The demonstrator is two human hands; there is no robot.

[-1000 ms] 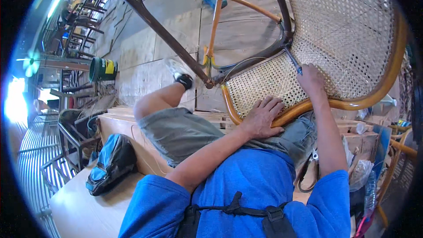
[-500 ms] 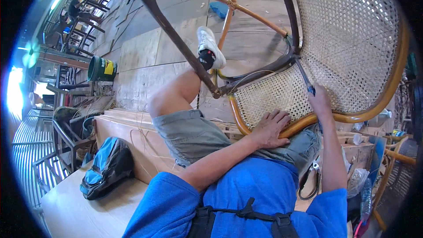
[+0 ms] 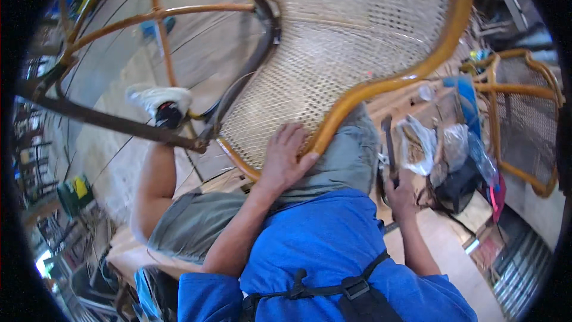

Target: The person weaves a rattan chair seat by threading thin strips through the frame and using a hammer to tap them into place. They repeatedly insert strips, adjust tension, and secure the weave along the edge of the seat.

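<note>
Cane-and-rattan chair point(image 3: 342, 42) at 12 o'clock from the left hand and 11 o'clock from the right, left hand point(image 3: 283, 161) open, fingers loosely spread on cane, thumb against the rim, right hand point(image 3: 403, 197) curled around the lower end of an upright slender dark tool point(image 3: 389, 140)

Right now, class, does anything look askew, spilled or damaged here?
The chair looks askew: it's tipped across the person's thigh instead of standing upright. No spill or break stands out, though blur hides fine detail.
</note>
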